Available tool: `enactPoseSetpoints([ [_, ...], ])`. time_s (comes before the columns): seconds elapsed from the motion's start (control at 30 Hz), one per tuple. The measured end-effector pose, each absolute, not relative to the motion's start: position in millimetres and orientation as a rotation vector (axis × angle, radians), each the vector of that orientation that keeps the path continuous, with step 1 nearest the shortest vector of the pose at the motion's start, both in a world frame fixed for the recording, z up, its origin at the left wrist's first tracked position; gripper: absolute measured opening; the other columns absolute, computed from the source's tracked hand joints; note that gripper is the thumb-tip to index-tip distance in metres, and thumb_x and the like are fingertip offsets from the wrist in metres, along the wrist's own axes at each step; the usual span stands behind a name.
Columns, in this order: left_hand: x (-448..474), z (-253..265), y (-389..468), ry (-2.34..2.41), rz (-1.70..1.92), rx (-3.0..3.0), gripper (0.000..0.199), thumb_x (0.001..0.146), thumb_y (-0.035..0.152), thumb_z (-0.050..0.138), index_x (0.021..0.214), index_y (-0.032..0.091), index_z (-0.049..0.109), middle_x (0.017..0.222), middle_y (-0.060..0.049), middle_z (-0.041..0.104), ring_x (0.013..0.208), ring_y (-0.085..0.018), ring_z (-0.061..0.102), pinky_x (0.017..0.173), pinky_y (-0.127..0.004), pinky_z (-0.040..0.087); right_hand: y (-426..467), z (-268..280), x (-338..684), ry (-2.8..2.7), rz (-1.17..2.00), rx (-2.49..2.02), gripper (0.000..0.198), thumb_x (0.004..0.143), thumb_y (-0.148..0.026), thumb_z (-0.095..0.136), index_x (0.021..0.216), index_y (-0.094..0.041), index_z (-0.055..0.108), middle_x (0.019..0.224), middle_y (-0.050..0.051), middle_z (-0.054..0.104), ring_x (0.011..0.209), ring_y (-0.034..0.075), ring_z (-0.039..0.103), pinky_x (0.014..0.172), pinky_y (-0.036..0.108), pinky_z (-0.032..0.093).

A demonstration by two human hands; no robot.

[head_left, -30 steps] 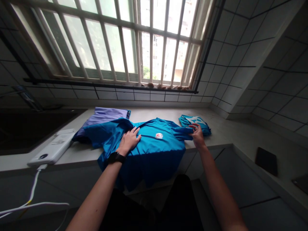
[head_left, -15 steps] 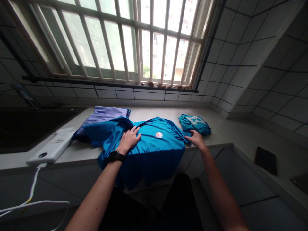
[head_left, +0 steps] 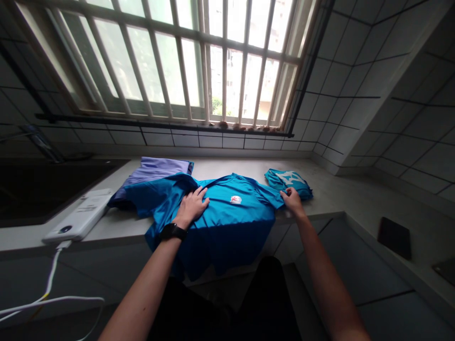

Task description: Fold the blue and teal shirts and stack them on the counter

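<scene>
Shifted since half a second ago: sleeve [head_left: 270,194] at right, drawn out flatter, the right hand [head_left: 293,200] slightly farther right, pinching its end. Blue shirt [head_left: 222,213], spread on the counter [head_left: 337,192] with lower part hanging over the near edge; left hand [head_left: 193,207] flat upon it, grasping nothing, apparently a weight against sliding as the sleeve is pulled. Outward: purple cloth [head_left: 161,166], far left, partly under the shirt; teal bundle [head_left: 290,182], just beyond the right hand, seemingly set aside for room; white device [head_left: 80,220], left, cabled, beside the sink [head_left: 31,199].
</scene>
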State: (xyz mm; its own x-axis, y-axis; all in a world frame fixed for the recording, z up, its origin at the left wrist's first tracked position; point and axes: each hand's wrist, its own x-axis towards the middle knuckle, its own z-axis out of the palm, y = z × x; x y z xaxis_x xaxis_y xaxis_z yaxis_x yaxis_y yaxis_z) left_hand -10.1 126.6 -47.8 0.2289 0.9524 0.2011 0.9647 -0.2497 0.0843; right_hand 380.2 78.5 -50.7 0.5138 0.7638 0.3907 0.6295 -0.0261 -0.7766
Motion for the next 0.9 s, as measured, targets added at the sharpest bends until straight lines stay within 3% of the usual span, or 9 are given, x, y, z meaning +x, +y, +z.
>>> enactPoseSetpoints([
  [0.13,-10.9,-49.5,127.8,-1.878,-0.359,-2.410,0.057,0.103,0.037,0.040,0.157,0.021,0.050,0.164,-0.010,0.046,0.138,-0.033,0.057,0.116,-0.046,0.045,72.0,-47.8,373.6,-1.150,0.043,-1.811,0.019,0.084,-0.031,0.055,0.099,-0.021,0.059,0.095,0.011,0.072,0.092,0.027,0.068,0.086,0.039,0.052],
  [0.2,-11.5,-50.6,128.4,-1.873,-0.375,-2.408,0.057,0.102,0.038,0.041,0.156,0.023,0.052,0.164,-0.009,0.047,0.138,-0.032,0.058,0.116,-0.045,0.045,67.1,-45.6,369.0,-1.299,0.061,-1.819,0.028,0.089,-0.037,0.058,0.110,-0.019,0.063,0.104,0.013,0.074,0.102,0.028,0.069,0.093,0.039,0.051],
  [0.27,-12.0,-51.8,128.9,-1.869,-0.388,-2.408,0.057,0.102,0.038,0.041,0.155,0.023,0.052,0.163,-0.010,0.048,0.137,-0.033,0.058,0.115,-0.045,0.046,63.1,-43.4,363.8,-1.522,0.080,-1.832,0.039,0.085,-0.045,0.069,0.115,-0.019,0.067,0.113,0.012,0.075,0.110,0.029,0.068,0.097,0.039,0.050],
  [0.37,-12.5,-53.2,129.6,-1.860,-0.398,-2.398,0.056,0.101,0.038,0.041,0.154,0.024,0.053,0.162,-0.009,0.049,0.136,-0.033,0.059,0.114,-0.045,0.046,62.0,-40.3,356.8,-1.789,0.028,-1.888,0.030,0.079,-0.043,0.080,0.102,-0.023,0.075,0.116,0.009,0.076,0.115,0.030,0.066,0.098,0.039,0.048],
  [0.43,-12.6,-53.5,129.9,-1.857,-0.388,-2.392,0.056,0.101,0.038,0.040,0.154,0.025,0.053,0.163,-0.008,0.049,0.136,-0.031,0.058,0.114,-0.043,0.046,65.4,-38.3,354.1,-1.803,0.015,-1.941,0.014,0.085,-0.036,0.075,0.088,-0.023,0.075,0.107,0.008,0.077,0.108,0.027,0.069,0.093,0.036,0.049],
  [0.5,-12.6,-53.3,129.9,-1.861,-0.377,-2.392,0.056,0.101,0.039,0.040,0.154,0.025,0.053,0.163,-0.007,0.049,0.137,-0.030,0.058,0.115,-0.042,0.045,70.4,-36.2,354.0,-1.646,-0.004,-1.998,0.014,0.091,-0.031,0.066,0.084,-0.022,0.073,0.098,0.009,0.078,0.097,0.025,0.071,0.087,0.034,0.050],
  [0.67,-12.1,-51.5,128.6,-1.875,-0.374,-2.408,0.056,0.102,0.039,0.040,0.154,0.023,0.052,0.163,-0.010,0.048,0.138,-0.032,0.057,0.114,-0.044,0.045,79.0,-28.1,359.3,-1.301,-0.151,-2.117,0.023,0.096,-0.019,0.050,0.101,-0.016,0.072,0.103,0.018,0.075,0.097,0.029,0.071,0.087,0.037,0.050],
  [0.77,-11.9,-50.8,128.3,-1.879,-0.387,-2.421,0.056,0.102,0.038,0.040,0.154,0.019,0.052,0.163,-0.012,0.048,0.141,-0.032,0.054,0.116,-0.044,0.044,82.3,-20.3,353.6,-1.413,-0.224,-2.009,0.031,0.092,-0.010,0.045,0.110,-0.014,0.070,0.114,0.018,0.073,0.110,0.030,0.067,0.098,0.041,0.048],
  [0.9,-12.1,-50.3,130.4,-1.846,-0.476,-2.460,0.052,0.101,0.034,0.042,0.146,0.013,0.057,0.154,-0.017,0.056,0.137,-0.030,0.058,0.114,-0.042,0.047,95.9,-10.1,318.9,-1.767,-0.130,-1.839,0.035,0.094,-0.013,0.047,0.121,-0.014,0.069,0.126,0.018,0.069,0.121,0.029,0.062,0.106,0.040,0.046],
])
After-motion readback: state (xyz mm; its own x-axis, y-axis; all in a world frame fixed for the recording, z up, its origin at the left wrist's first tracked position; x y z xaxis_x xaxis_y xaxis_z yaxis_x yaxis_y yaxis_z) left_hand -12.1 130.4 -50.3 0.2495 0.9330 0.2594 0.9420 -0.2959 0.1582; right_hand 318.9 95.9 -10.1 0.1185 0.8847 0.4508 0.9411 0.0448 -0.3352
